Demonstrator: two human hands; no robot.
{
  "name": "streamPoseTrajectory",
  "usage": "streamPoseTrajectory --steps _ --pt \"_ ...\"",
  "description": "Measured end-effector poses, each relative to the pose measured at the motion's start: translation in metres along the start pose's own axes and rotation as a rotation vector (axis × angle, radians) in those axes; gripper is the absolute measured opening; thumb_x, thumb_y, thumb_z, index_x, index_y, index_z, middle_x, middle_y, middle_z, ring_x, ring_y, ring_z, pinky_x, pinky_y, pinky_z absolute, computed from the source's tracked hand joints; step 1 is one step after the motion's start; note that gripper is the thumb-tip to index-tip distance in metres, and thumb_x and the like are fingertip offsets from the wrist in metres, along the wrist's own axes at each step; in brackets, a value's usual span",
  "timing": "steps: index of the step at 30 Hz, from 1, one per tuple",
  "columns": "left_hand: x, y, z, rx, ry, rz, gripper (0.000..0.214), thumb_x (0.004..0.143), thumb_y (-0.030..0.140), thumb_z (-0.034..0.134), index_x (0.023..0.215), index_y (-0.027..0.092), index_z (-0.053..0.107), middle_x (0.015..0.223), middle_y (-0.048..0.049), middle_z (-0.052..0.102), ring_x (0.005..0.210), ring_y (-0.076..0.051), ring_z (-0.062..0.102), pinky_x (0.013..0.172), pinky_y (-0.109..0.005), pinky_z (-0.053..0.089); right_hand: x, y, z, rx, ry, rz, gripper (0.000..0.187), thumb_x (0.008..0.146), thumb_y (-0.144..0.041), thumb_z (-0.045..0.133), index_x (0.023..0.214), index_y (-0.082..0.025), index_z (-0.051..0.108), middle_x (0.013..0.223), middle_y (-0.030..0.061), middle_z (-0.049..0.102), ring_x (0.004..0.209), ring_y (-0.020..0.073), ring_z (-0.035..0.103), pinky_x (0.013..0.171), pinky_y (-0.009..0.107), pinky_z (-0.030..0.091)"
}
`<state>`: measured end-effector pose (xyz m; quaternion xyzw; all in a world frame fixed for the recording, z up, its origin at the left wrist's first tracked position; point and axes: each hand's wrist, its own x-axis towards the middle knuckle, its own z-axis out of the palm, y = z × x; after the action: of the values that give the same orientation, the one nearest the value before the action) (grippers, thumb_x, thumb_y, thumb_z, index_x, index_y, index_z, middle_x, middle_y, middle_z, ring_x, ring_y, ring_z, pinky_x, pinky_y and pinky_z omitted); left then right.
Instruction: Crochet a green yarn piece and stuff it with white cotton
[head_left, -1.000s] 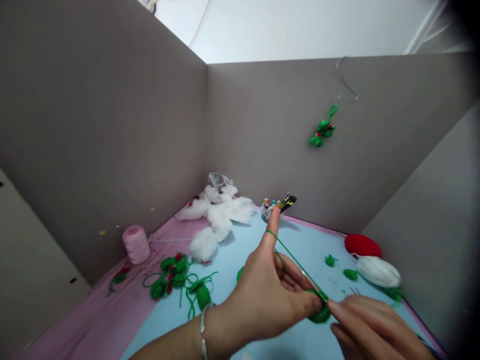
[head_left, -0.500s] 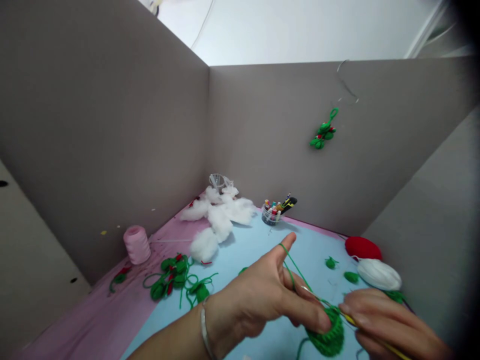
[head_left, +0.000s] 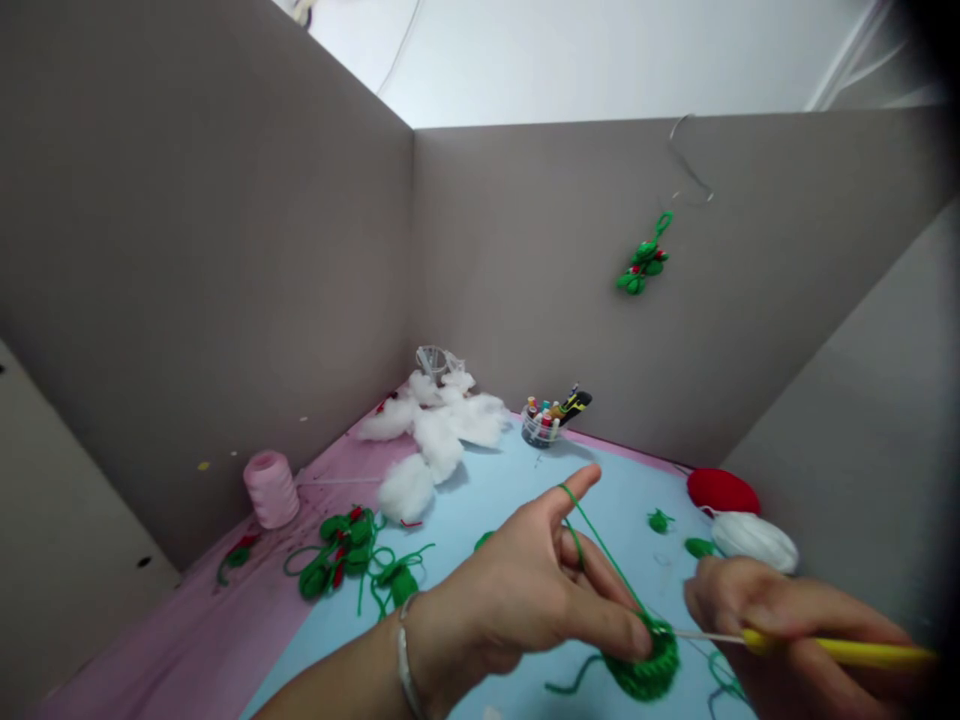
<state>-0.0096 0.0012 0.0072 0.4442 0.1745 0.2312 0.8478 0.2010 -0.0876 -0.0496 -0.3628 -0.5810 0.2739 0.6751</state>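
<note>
Head view: the left hand's (head_left: pixel 517 590) grip is clamped on a green crocheted piece (head_left: pixel 645 665), held above the blue mat (head_left: pixel 450 510), with green yarn (head_left: pixel 600 560) looped over the raised index finger. The right hand's (head_left: pixel 787 625) grip is clamped on a yellow-handled crochet hook (head_left: pixel 840 651), its metal shaft reaching the piece.

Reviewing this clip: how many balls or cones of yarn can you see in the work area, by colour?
Red yarn ball: 1
White yarn ball: 1
Pink yarn cone: 1
Total: 3
</note>
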Motion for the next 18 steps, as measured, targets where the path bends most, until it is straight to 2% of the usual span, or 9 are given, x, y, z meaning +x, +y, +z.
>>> streamPoseTrajectory --steps 2,4,7,9,11,14,18 --pt "0.0 -0.001 0.001 0.017 0.01 0.0 0.135 0.04 0.003 0.088 0.154 0.015 0.016 0.067 0.0005 0.068 0.056 -0.011 0.058 0.055 -0.02 0.044 0.0 0.001 0.005 0.075 -0.032 0.014 0.014 0.088 -0.027 0.058 0.097 -0.031 0.068 0.074 0.002 0.059 0.069 0.0186 0.06 0.058 0.034 0.051" --pt "0.001 -0.001 0.003 0.038 0.038 0.012 0.129 0.04 0.003 0.088 0.152 0.017 0.025 0.072 -0.0002 0.069 0.053 -0.008 0.055 0.052 -0.019 0.041 0.0 0.006 0.011 0.052 -0.03 -0.019 0.02 0.087 -0.023 0.06 0.102 -0.033 0.069 0.079 0.0022 0.062 0.071 0.0186 0.062 0.058 0.034 0.054" --pt "0.002 -0.001 0.008 0.055 0.142 0.078 0.122 0.042 0.005 0.087 0.149 0.019 0.032 0.078 -0.0001 0.07 0.05 -0.005 0.049 0.05 -0.018 0.039 0.0 0.015 0.02 -0.171 0.063 -0.184 0.023 0.08 -0.018 0.069 0.099 -0.031 0.073 0.086 0.0039 0.068 0.071 0.0181 0.065 0.053 0.028 0.053" --pt "0.002 0.0 0.011 0.043 0.192 0.116 0.121 0.042 0.005 0.087 0.149 0.018 0.033 0.072 0.0015 0.068 0.054 -0.006 0.053 0.055 -0.019 0.042 -0.001 0.018 0.025 -0.349 0.141 -0.344 0.016 0.078 -0.022 0.072 0.093 -0.028 0.076 0.083 0.0046 0.069 0.069 0.018 0.066 0.05 0.025 0.052" --pt "0.003 -0.001 0.013 0.046 0.204 0.128 0.122 0.043 0.006 0.087 0.15 0.017 0.03 0.067 0.0032 0.066 0.058 -0.009 0.057 0.058 -0.02 0.045 -0.001 0.018 0.026 -0.498 0.164 -0.483 0.011 0.08 -0.029 0.071 0.089 -0.027 0.077 0.081 0.0043 0.069 0.066 0.0174 0.066 0.049 0.025 0.052" --pt "0.003 -0.003 0.015 0.13 0.239 0.156 0.12 0.048 0.007 0.085 0.152 0.018 0.027 0.067 0.0046 0.064 0.057 -0.009 0.055 0.056 -0.02 0.044 -0.001 0.013 0.028 -0.725 0.095 -0.561 0.014 0.083 -0.03 0.068 0.094 -0.027 0.076 0.086 0.0041 0.071 0.069 0.0167 0.068 0.051 0.024 0.054" --pt "0.003 -0.008 0.016 0.19 0.257 0.188 0.114 0.053 0.007 0.082 0.152 0.019 0.026 0.065 0.0053 0.063 0.057 -0.009 0.054 0.057 -0.022 0.044 -0.002 0.004 0.032 -0.9 0.023 -0.613 0.028 0.082 -0.016 0.066 0.105 -0.03 0.074 0.092 0.0025 0.073 0.079 0.0164 0.07 0.065 0.025 0.058"
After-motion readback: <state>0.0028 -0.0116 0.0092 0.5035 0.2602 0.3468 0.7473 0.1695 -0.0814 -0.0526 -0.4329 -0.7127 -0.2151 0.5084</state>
